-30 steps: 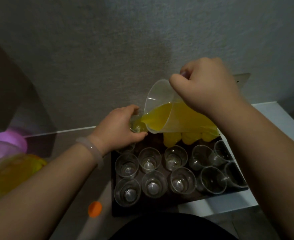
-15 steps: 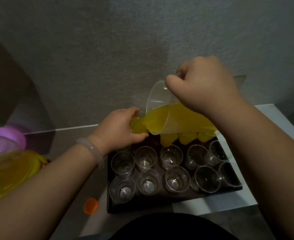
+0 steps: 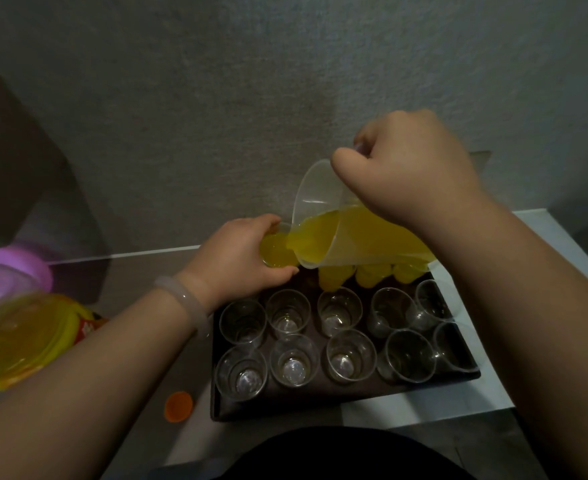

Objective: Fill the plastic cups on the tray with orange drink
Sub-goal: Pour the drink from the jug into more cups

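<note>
Orange drink pours from a jug into a cup at the tray's far-left corner.
Left hand grips the cup; right hand grips the jug's handle. Thin cups likely crush, so hold low.

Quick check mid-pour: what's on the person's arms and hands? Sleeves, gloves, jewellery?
The left forearm and right forearm are bare to the frame edge, with no sleeves. There are no gloves. The left hand has a pale, smooth, milky bangle around its wrist. The right hand and its wrist carry nothing that shows.
</note>
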